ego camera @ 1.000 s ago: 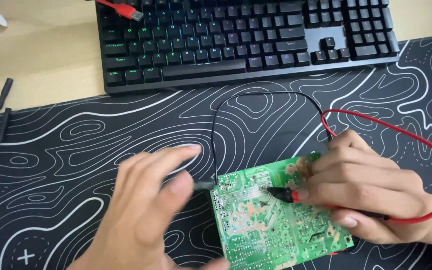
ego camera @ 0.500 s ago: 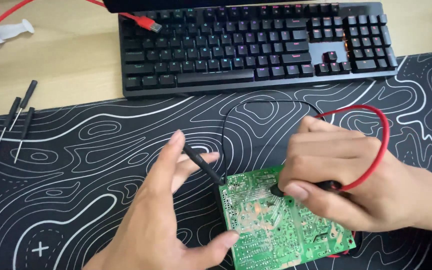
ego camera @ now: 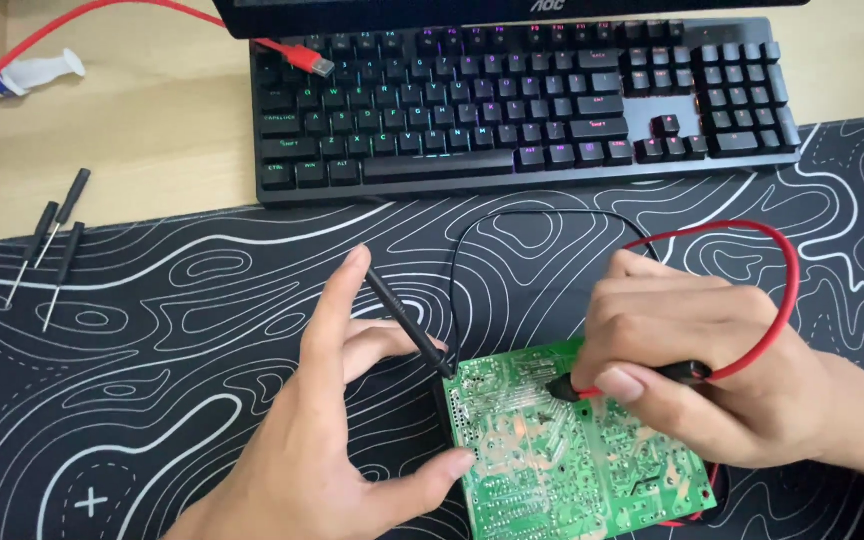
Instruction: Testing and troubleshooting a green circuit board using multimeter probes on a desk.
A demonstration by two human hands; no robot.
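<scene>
A green circuit board [ego camera: 562, 455] lies solder side up on a black desk mat [ego camera: 172, 330] with white wavy lines. My left hand [ego camera: 337, 430] holds a black test probe [ego camera: 407, 322] whose tip touches the board's upper left corner; its thumb rests at the board's left edge. My right hand [ego camera: 697, 370] grips a red test probe [ego camera: 577, 390] with its tip on the upper middle of the board. A red lead [ego camera: 787, 290] loops up behind that hand, and a black lead [ego camera: 512, 220] arcs above the board.
A black backlit keyboard [ego camera: 522, 95] sits at the far side of the mat, under a monitor's lower edge. A red cable with a plug [ego camera: 302, 55] lies by its left end. Three small black screwdrivers [ego camera: 52, 235] rest at the left, and a white tube [ego camera: 17, 75] farther back.
The view has shifted, so everything sits further right and lower. My left hand raised the black probe from lying flat to slanting down onto the board's corner. The red lead now loops higher.
</scene>
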